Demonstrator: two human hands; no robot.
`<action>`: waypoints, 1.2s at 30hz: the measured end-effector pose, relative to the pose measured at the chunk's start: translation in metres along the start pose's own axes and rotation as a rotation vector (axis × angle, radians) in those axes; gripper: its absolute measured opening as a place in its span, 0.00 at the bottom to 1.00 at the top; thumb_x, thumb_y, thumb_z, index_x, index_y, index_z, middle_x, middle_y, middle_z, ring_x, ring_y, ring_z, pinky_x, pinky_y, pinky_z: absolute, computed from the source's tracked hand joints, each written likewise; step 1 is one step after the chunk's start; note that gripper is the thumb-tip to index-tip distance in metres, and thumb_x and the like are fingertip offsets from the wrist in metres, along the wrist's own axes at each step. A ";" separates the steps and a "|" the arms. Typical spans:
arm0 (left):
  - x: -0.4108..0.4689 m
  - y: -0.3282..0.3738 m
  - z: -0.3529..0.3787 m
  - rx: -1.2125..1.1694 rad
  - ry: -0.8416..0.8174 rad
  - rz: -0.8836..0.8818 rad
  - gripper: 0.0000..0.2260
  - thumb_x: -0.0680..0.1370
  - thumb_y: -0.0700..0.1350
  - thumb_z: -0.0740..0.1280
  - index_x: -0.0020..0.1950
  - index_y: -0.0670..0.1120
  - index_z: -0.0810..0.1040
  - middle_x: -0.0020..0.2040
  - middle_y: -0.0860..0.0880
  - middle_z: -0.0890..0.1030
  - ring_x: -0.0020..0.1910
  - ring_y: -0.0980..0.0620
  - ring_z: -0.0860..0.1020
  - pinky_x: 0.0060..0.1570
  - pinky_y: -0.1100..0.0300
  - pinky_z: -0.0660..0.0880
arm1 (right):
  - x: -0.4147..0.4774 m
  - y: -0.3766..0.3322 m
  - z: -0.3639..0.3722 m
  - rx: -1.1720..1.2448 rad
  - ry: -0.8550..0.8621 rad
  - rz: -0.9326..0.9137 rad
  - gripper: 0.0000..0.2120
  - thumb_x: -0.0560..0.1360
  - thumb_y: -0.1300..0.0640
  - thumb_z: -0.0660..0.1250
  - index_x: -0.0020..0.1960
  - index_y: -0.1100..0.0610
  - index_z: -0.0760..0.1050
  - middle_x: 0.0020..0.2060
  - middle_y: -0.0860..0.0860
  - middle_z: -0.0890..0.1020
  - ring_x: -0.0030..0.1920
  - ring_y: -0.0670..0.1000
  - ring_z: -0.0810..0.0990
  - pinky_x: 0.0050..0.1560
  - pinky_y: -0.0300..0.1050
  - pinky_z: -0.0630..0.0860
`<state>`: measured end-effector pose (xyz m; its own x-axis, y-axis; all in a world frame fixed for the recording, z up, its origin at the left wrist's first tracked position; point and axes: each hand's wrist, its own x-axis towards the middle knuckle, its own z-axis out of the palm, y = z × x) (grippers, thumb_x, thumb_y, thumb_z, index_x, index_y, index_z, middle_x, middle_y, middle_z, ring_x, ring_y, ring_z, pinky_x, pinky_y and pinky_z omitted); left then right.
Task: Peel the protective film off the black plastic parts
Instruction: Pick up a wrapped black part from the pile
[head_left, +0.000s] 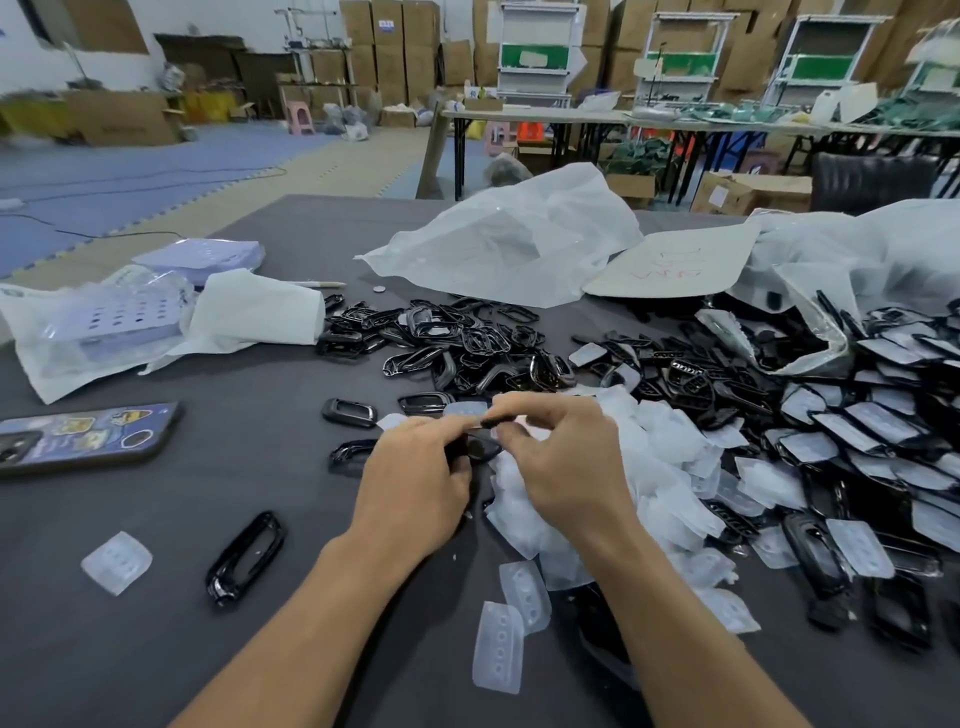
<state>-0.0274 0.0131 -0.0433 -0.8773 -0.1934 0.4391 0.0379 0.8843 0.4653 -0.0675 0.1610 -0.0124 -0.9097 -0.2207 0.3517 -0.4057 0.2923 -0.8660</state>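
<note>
My left hand (415, 467) curled round a black part (475, 448) at the near left edge of the film heap (660, 467), fingers wrapped about its lower end. My right hand (561, 457) met it from above the heap, thumb and forefinger pinching the part's upper edge. Whether film was caught between them I could not tell. The heap of peeled, cloudy pieces lay on the grey table (208, 649), partly under my right wrist. Right of the heap spread the covered parts (857, 431), still wearing their film. Beyond the heap sat a pile of bare frames (467, 343), and further beyond that a crumpled white bag (509, 244). Left of the heap lay a lone frame (247, 556), then a loose film piece (117, 561). Well to the left of the heap lay a phone (83, 436).
</note>
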 end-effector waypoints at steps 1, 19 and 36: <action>-0.002 0.002 -0.004 -0.093 0.049 -0.040 0.22 0.74 0.41 0.71 0.66 0.58 0.82 0.57 0.57 0.85 0.59 0.55 0.79 0.58 0.65 0.72 | -0.002 -0.001 0.002 -0.047 0.002 -0.028 0.12 0.74 0.65 0.74 0.43 0.48 0.88 0.45 0.38 0.86 0.52 0.38 0.81 0.56 0.31 0.75; 0.026 -0.042 -0.064 -1.189 0.723 -0.797 0.11 0.81 0.37 0.65 0.39 0.45 0.78 0.25 0.52 0.77 0.21 0.55 0.73 0.23 0.64 0.70 | -0.016 -0.006 0.020 -0.219 -0.040 -0.088 0.14 0.76 0.66 0.71 0.47 0.47 0.88 0.46 0.45 0.87 0.47 0.43 0.82 0.51 0.35 0.77; 0.029 -0.046 -0.038 -1.069 0.318 -0.826 0.08 0.77 0.38 0.71 0.38 0.45 0.82 0.29 0.47 0.79 0.22 0.53 0.74 0.22 0.64 0.69 | 0.026 -0.021 0.050 -0.768 -0.456 -0.034 0.12 0.76 0.56 0.69 0.57 0.44 0.83 0.53 0.46 0.85 0.57 0.53 0.78 0.60 0.45 0.72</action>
<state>-0.0364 -0.0499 -0.0226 -0.6851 -0.7103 -0.1615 0.0375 -0.2557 0.9660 -0.0788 0.1025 -0.0030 -0.8386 -0.5419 0.0555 -0.5286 0.7849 -0.3234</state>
